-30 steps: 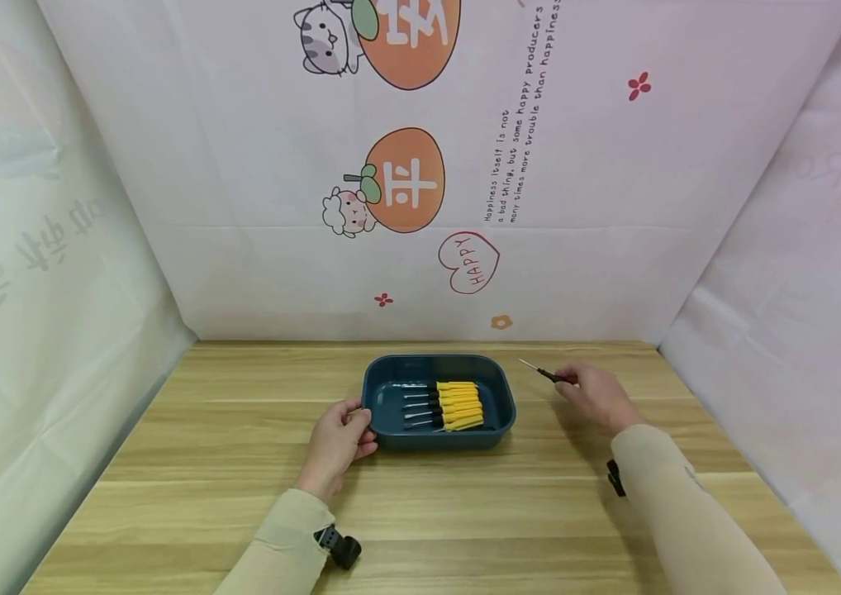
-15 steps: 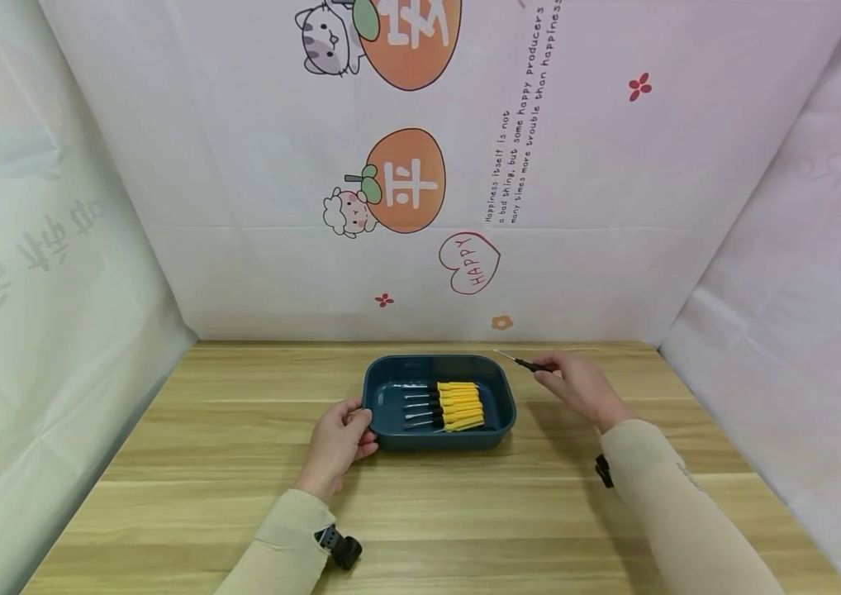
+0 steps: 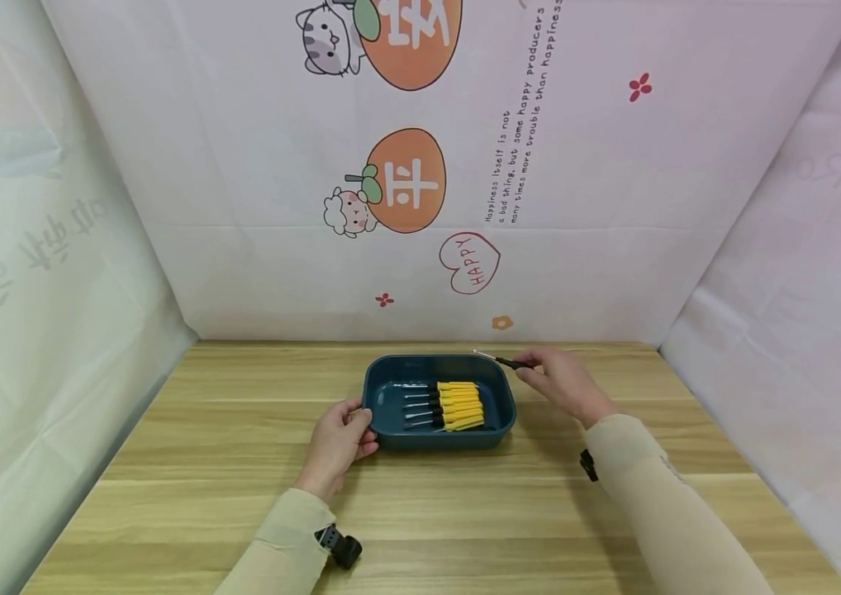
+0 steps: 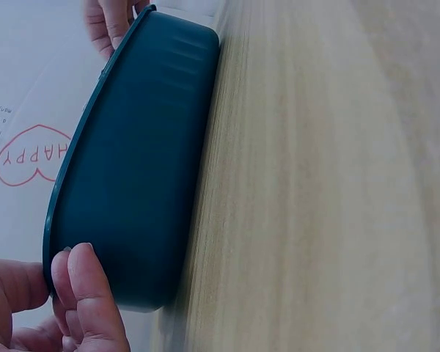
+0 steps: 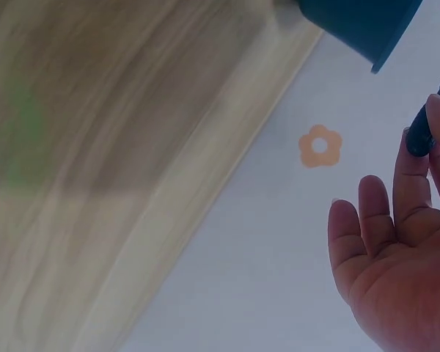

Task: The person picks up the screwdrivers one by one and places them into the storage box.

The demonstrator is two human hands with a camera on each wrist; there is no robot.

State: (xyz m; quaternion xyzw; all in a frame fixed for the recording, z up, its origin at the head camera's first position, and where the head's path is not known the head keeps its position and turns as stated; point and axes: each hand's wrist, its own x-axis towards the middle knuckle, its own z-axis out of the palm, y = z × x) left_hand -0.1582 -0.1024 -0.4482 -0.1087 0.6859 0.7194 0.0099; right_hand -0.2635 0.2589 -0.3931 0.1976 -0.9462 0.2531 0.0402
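A dark teal rectangular tray (image 3: 435,441) stands on the wooden table. My left hand (image 3: 336,442) grips its left end, thumb at the rim and fingers against the outer wall, as the left wrist view (image 4: 88,301) also shows. Inside lie several yellow-and-black screwdrivers (image 3: 459,405) in a row, handles to the right and shafts to the left. Between thumb and fingertips my right hand (image 3: 562,382) pinches a small screwdriver with a black handle (image 3: 513,364). Its thin metal shaft points left over the tray's back right corner. In the right wrist view the black handle (image 5: 421,136) sits in the pinch.
White printed sheets (image 3: 279,207) rise behind the table and along both sides. Bare wood (image 3: 465,521) lies in front of the tray. A black wrist strap with a camera (image 3: 339,547) is on the left sleeve, and another (image 3: 588,465) on the right.
My right hand has moved left with the black screwdriver, from beside the tray to its back right corner. The left hand and the tray have stayed in place.
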